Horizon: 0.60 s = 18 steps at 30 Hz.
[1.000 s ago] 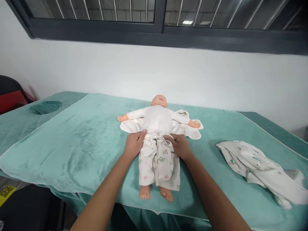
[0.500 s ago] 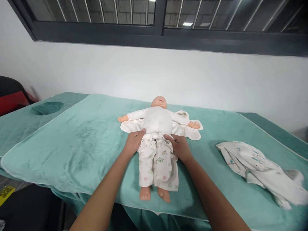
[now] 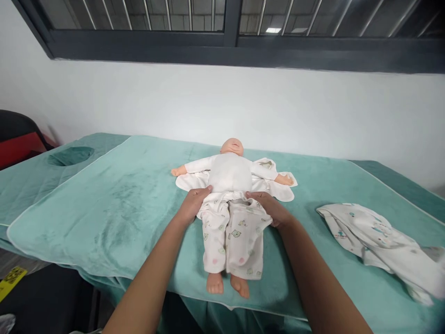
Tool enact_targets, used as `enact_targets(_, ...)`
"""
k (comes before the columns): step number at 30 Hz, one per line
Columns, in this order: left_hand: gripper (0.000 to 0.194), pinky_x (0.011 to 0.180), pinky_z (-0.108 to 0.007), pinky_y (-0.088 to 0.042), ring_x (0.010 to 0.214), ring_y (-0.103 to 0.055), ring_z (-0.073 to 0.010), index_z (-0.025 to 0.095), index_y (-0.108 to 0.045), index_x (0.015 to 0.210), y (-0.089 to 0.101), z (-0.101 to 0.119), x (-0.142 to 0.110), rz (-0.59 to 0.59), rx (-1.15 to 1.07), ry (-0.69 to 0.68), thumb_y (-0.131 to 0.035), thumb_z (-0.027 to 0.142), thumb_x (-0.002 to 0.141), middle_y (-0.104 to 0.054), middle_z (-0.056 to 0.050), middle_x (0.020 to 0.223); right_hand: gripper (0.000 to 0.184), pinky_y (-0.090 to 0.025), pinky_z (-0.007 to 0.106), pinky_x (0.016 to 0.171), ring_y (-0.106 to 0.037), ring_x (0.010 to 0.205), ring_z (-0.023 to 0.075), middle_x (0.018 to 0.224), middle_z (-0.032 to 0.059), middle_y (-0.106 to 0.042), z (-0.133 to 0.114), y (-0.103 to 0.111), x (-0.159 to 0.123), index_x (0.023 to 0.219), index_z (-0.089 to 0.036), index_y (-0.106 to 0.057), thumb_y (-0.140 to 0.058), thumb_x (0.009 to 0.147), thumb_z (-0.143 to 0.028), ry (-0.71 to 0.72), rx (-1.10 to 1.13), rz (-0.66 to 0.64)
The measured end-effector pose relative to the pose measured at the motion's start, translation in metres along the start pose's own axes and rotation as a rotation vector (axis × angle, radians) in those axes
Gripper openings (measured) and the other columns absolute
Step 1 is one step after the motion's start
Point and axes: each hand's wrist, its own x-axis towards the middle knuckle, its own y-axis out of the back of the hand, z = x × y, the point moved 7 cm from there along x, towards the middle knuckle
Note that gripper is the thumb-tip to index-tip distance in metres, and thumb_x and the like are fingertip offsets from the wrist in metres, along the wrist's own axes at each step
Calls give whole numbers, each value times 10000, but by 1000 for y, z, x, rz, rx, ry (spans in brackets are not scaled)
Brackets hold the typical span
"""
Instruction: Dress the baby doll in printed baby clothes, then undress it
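Observation:
A baby doll (image 3: 230, 172) in a white long-sleeved top lies on its back, head away from me, arms spread. White printed baby pants (image 3: 245, 236) cover its legs, with both bare feet showing below the cuffs. At the waistband's left side, my left hand (image 3: 194, 204) grips the cloth, thumb on top. My right hand (image 3: 269, 206) pinches the right side of the waistband and holds it pulled outward, so a gap shows at the waist. Under the doll's arms spreads an opened white garment (image 3: 281, 192).
The doll rests on a green plush cover (image 3: 114, 204) over a bed with a face hole (image 3: 71, 156) at the left. A crumpled white printed baby garment (image 3: 378, 241) lies to the right. Behind are a white wall and a barred window. A black and red chair (image 3: 21, 139) stands far left.
My right hand has drawn its side of the waistband outward to the right, widening the gap. The left hand stays at its side of the waist. The view has shifted slightly.

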Motion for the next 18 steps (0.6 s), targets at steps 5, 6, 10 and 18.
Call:
enact_targets(5, 521, 500, -227, -209, 533, -267, -82, 199, -307, 564, -1, 6, -7, 6, 109, -80, -571, 586, 791, -278, 64, 546, 409, -319, 242, 526, -411, 545, 110, 597, -31, -498, -4, 1, -11, 650, -185, -515, -595, 798, -558, 155, -85, 40)
enact_targets(6, 501, 510, -225, -229, 543, -282, -86, 195, -324, 571, -1, 8, -11, -1, 141, -107, -552, 573, 809, -291, 62, 560, 406, -315, 238, 531, -409, 560, 108, 602, -38, -481, -5, 0, -17, 663, -183, -504, -572, 819, -553, 197, -146, 57)
enact_targets(10, 327, 630, -224, -363, 683, -437, -119, 178, -519, 782, -1, 15, -35, -108, 252, -231, -604, 494, 798, -468, 38, 728, 366, -421, 269, 654, -527, 764, 166, 849, 14, -592, -6, -13, -48, 956, -175, -581, -571, 833, -519, 316, -274, -9)
enact_targets(18, 631, 816, -280, -429, 967, -501, -196, 213, -479, 1108, -1, 11, -73, -298, 513, -239, -815, 386, 603, -506, -31, 1112, 511, -420, 348, 802, -541, 921, 247, 988, 42, -617, -8, -36, -80, 975, -203, -598, -850, 557, -355, 419, -681, 51)
